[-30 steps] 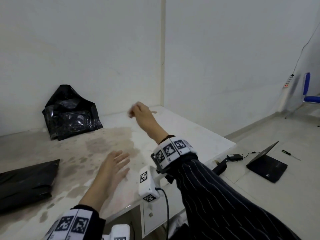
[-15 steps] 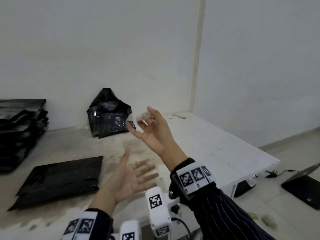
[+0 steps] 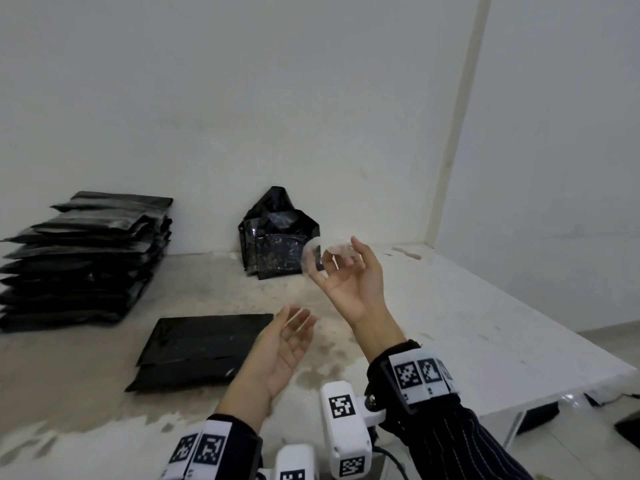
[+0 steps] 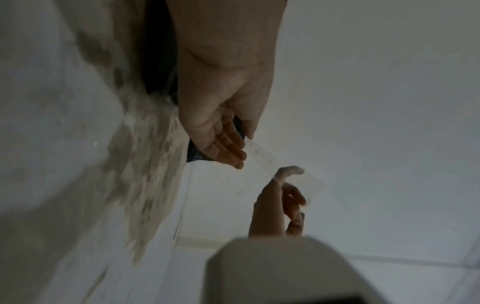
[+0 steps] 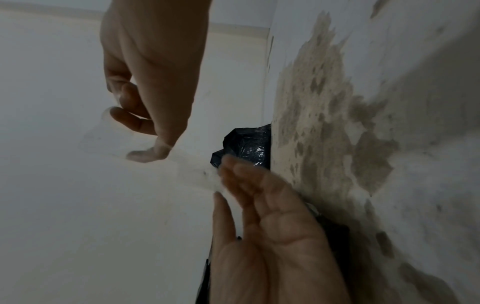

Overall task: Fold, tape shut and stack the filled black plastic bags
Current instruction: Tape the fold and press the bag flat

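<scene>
Right hand (image 3: 349,278) pinches a clear tape strip (image 4: 262,156) aloft; left hand (image 3: 280,351), grip wide and empty, reaches for its free end. Folded bag (image 3: 201,348) lies mid-table: keep tape taut, centre it over the flap

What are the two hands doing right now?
Left hand: open, palm up, fingertips at the tape.
Right hand: holding the tape.

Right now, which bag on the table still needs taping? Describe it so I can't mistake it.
On the stained white table, between the tall stack of flat bags at the left wall and the crumpled black bag at the back wall, one flat black bag lies alone beside the left hand. Unlike the others, it is single, flat and unstacked.
</scene>
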